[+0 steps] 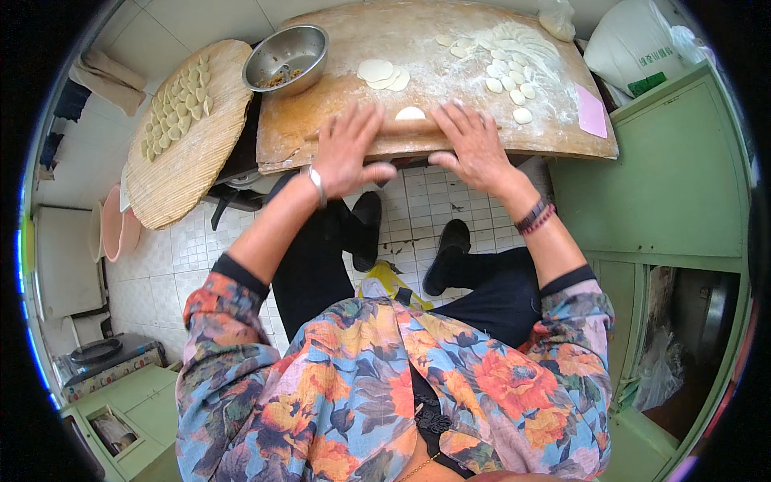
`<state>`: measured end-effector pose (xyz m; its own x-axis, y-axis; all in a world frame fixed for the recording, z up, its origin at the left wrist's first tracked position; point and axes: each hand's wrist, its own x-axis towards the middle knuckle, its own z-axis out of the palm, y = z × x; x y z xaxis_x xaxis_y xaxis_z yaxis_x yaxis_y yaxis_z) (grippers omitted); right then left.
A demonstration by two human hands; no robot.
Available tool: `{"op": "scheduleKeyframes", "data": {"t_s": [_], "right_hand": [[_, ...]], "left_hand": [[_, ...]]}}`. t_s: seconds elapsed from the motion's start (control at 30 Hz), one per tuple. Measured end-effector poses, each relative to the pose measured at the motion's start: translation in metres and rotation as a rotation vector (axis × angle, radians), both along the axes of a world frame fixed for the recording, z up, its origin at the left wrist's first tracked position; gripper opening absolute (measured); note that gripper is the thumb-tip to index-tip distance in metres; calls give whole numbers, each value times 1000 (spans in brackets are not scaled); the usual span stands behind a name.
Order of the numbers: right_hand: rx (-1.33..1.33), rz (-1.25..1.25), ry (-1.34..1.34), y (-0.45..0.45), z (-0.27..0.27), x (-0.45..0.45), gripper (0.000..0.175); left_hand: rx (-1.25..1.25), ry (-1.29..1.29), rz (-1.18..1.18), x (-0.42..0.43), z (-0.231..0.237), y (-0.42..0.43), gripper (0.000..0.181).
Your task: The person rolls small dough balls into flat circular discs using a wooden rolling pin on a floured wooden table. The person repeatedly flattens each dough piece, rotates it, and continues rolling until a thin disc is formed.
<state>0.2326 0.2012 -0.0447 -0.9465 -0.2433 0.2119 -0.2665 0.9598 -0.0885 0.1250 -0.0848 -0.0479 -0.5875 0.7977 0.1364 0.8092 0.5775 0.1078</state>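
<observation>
A wooden rolling pin (408, 127) lies along the near edge of a floured wooden board (415, 36). My left hand (348, 147) holds down its left part under a flat palm, fingers stretched forward. On its right part my right hand (473, 143) rests the same way, thumb apart. A white round of dough (411, 113) pokes out beyond the pin, between my hands; its near part is hidden. Farther up the board is a small overlapping pile of rolled wrappers (379, 71). Several small flattened dough pieces (517, 77) are scattered in flour to the right.
A steel bowl (313, 45) with some filling and a utensil stands at the board's left corner. Beside it, a round woven tray (199, 169) carries several folded dumplings (181, 108). A pink card (590, 112) lies at right, near a white flour sack (629, 45) and green cabinet (650, 175).
</observation>
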Motion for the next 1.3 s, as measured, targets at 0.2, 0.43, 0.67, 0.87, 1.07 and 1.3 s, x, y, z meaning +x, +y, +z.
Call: {"op": "scheduleKeyframes", "data": {"t_s": [0.2, 0.43, 0.67, 0.87, 1.07, 1.3], "right_hand": [[-78, -196, -59, 19, 2, -37, 82], [-30, -59, -99, 2, 2, 9, 84], [-9, -242, -65, 7, 3, -42, 79], [-61, -131, -145, 15, 9, 5, 83], [69, -104, -5, -5, 4, -24, 76], [-39, -231, -153, 21, 6, -24, 79]], "left_hand": [[-41, -29, 159, -72, 11, 38, 112], [4, -2, -73, 15, 3, -10, 117], [-21, -38, 179, -77, -1, 42, 114], [-78, 0, -74, 8, 14, -5, 119], [7, -36, 76, -32, -2, 18, 119], [-30, -29, 56, -49, 3, 23, 122]]}}
